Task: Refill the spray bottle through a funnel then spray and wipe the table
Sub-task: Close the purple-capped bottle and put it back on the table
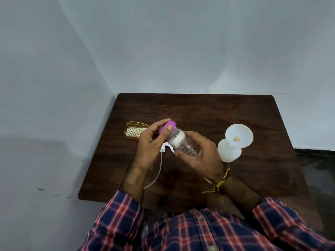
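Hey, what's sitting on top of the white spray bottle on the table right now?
A translucent funnel stands in the neck of the white spray bottle. Its bowl hides the bottle's opening, and no liquid level shows.

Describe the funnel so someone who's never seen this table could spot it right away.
On the dark wooden table, look to the right of the hands. There a white spray bottle stands with the funnel seated in its neck. It is the only wide, translucent white cone there, tilted, its open mouth facing the camera.
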A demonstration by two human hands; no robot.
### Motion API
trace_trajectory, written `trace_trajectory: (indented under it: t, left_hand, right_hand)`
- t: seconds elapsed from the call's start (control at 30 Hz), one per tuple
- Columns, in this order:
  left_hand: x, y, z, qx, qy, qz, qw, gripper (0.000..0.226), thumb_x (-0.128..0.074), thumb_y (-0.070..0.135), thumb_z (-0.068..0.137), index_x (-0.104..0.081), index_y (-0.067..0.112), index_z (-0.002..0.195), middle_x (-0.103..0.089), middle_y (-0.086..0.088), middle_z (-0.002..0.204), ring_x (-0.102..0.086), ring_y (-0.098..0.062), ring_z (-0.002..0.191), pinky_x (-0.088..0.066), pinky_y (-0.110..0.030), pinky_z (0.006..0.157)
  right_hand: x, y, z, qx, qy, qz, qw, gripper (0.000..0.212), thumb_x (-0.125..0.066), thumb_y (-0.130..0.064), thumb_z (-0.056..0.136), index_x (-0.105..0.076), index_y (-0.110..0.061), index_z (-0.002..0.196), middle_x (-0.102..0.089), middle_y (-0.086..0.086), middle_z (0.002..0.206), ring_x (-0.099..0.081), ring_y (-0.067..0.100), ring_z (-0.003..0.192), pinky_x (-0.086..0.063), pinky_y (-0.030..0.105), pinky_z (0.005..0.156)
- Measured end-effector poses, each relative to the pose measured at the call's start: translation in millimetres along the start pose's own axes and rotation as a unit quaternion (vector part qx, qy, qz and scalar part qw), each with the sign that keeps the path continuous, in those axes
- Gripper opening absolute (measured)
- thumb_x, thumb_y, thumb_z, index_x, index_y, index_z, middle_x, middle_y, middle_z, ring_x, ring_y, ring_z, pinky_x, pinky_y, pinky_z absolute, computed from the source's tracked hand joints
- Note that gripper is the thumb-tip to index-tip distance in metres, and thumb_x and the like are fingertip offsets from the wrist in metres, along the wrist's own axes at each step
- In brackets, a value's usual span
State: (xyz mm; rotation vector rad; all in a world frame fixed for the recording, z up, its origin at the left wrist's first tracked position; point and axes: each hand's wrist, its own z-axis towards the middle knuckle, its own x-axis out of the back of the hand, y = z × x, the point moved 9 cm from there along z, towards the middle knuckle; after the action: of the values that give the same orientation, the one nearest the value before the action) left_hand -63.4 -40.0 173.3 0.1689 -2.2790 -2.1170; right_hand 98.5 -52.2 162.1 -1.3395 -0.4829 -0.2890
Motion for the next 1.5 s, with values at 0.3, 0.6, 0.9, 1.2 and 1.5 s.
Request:
trace_trajectory:
  t: [0.3,0.6,0.9,1.2,1.5]
  left_hand:
    - [-5.9,-12.3,5.4,0.001,-0.056,-0.062,0.997,0.031,-0.052,0.020,0.099,-0.064,0.016,0.128,-0.062,-0.009,0.131,-0.059,-0.027,0.120,-0.054,-0.032,0.088]
    - [-7.0,-5.2,-1.6,-0.030,0.071,-0.011,0.997,0.029,-0.075,0.030,0.083,-0.072,0.013,0.107,-0.072,-0.006,0.105,-0.069,-0.023,0.100,-0.059,-0.031,0.076]
    - [-1.8,-8.5,0.1,0.007,0.119,0.008,0.993,0.029,-0.080,0.035,0.077,-0.073,0.014,0.096,-0.073,-0.006,0.096,-0.071,-0.025,0.094,-0.061,-0.040,0.078]
    - [-16.4,-14.0,7.3,0.039,-0.133,-0.194,0.971,0.041,-0.050,0.011,0.097,-0.052,0.005,0.137,-0.053,-0.019,0.139,-0.053,-0.029,0.126,-0.049,-0.039,0.102]
    - [-5.5,-20.9,10.2,0.031,-0.025,-0.172,0.984,0.049,-0.052,0.040,0.094,-0.056,0.011,0.133,-0.062,-0.015,0.120,-0.057,-0.029,0.105,-0.054,-0.041,0.089]
  right_hand:
    - [-19.0,5.3,-6.2,-0.046,-0.130,0.144,0.980,0.046,-0.063,-0.035,0.093,-0.051,-0.021,0.135,-0.066,-0.008,0.120,-0.064,0.009,0.110,-0.055,0.037,0.093]
    - [6.6,-0.1,-14.8,-0.001,0.033,-0.043,0.999,0.054,-0.075,-0.047,0.077,-0.051,-0.031,0.123,-0.064,-0.014,0.112,-0.063,0.005,0.097,-0.055,0.031,0.079]
    - [11.9,-1.7,-7.4,0.036,0.029,-0.075,0.996,0.056,-0.076,-0.043,0.078,-0.055,-0.027,0.128,-0.063,-0.009,0.118,-0.063,0.010,0.102,-0.055,0.035,0.084]
    - [-24.3,9.0,-10.6,-0.134,-0.210,0.390,0.887,0.035,-0.057,-0.029,0.095,-0.059,-0.003,0.118,-0.063,0.019,0.090,-0.061,0.031,0.073,-0.051,0.035,0.060]
    - [-13.1,9.9,2.9,-0.115,-0.174,0.347,0.914,0.030,-0.057,-0.029,0.096,-0.061,-0.010,0.118,-0.066,0.009,0.092,-0.063,0.029,0.078,-0.051,0.037,0.065]
